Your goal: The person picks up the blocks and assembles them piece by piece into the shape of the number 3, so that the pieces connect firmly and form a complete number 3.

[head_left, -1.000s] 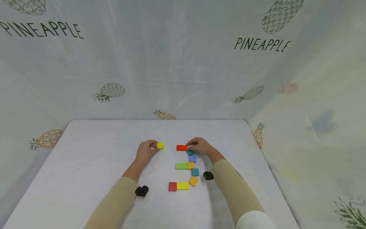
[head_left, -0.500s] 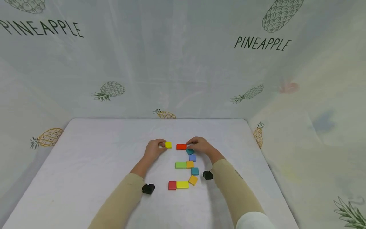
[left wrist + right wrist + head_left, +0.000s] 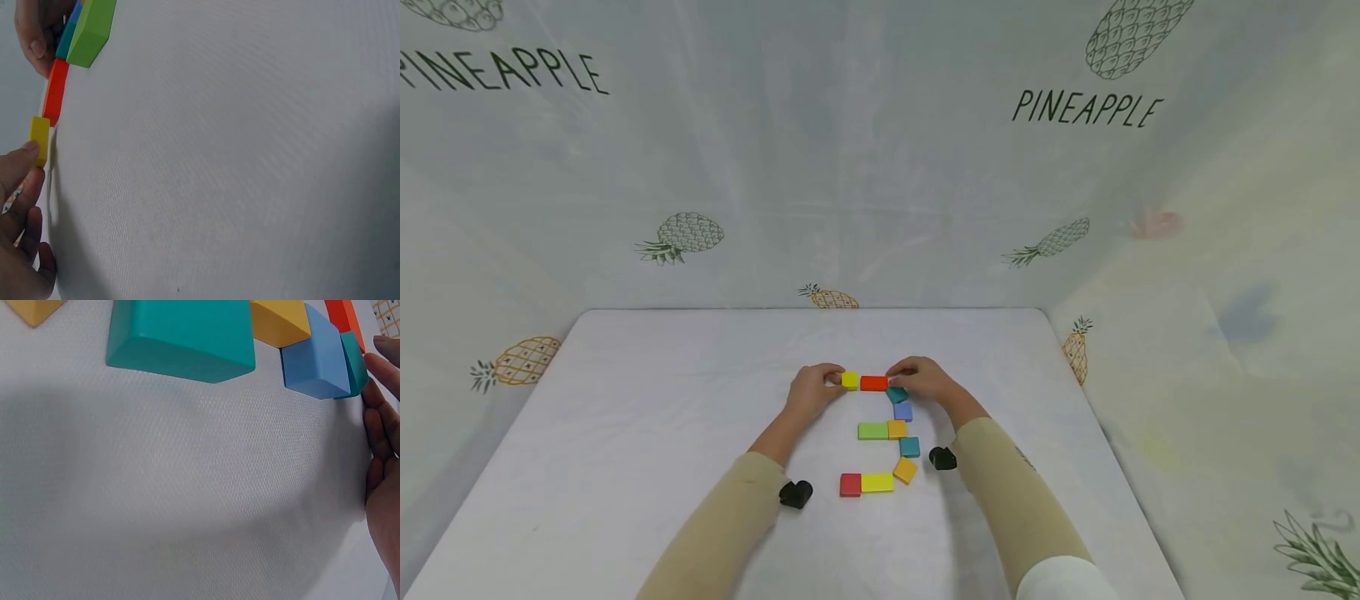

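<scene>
My left hand [image 3: 812, 390] pinches a small yellow block [image 3: 850, 381] between thumb and finger. In the left wrist view that block [image 3: 39, 139] stands at the near end of a flat red block [image 3: 56, 92]; from the head, a narrow gap shows between them. My right hand [image 3: 925, 379] holds the red block [image 3: 874, 383] at its right end, thumb and index finger at the corner. Its other fingers curl beside the teal block [image 3: 356, 365] in the right wrist view. Below that come a blue block [image 3: 903, 412], an orange block [image 3: 897, 429] and a light green block [image 3: 872, 431].
A second teal block [image 3: 909, 447] and a tilted orange block [image 3: 906, 471] continue the line towards the front. It ends leftward in a yellow block [image 3: 877, 482] and a red square block [image 3: 850, 485]. The white table [image 3: 662, 417] meets a pineapple-print curtain behind.
My left hand has carried the small yellow block rightward, from well apart to close beside the red block. My right hand stays at the red block's end.
</scene>
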Motion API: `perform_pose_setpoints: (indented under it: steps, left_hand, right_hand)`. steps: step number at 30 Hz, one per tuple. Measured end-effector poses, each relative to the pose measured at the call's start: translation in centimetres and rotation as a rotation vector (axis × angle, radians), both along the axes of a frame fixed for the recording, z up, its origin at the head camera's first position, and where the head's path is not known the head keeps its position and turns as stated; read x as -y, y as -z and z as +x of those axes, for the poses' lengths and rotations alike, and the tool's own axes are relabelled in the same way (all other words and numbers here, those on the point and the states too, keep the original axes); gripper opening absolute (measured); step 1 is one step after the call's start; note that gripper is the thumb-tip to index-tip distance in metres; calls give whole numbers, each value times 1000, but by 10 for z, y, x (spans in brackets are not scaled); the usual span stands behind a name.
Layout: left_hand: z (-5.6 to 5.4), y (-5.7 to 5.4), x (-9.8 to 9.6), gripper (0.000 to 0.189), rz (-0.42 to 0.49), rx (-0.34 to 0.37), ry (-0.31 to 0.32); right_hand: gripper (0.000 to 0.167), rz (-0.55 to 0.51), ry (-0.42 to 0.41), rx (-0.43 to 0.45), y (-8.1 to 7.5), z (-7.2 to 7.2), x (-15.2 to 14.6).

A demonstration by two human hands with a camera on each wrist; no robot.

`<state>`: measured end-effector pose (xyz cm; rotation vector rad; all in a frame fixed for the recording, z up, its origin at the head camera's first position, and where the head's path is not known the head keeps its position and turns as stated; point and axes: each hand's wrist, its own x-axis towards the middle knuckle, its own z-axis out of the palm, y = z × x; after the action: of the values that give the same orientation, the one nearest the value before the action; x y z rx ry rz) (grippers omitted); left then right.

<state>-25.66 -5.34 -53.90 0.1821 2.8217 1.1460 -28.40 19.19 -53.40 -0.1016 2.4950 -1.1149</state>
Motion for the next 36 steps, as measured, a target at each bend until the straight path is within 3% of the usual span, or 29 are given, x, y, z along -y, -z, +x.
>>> perform_pose_setpoints:
  steps: [16,36]
  left_hand:
    - [-2,7,-5,35,-67,-9,-5]
    - [-2,10,-7,34,-74,-45,-9]
  right_hand:
    - [24,-20,9,3,1,-2,-2]
    - [24,3,9,-30,3,-1,-2]
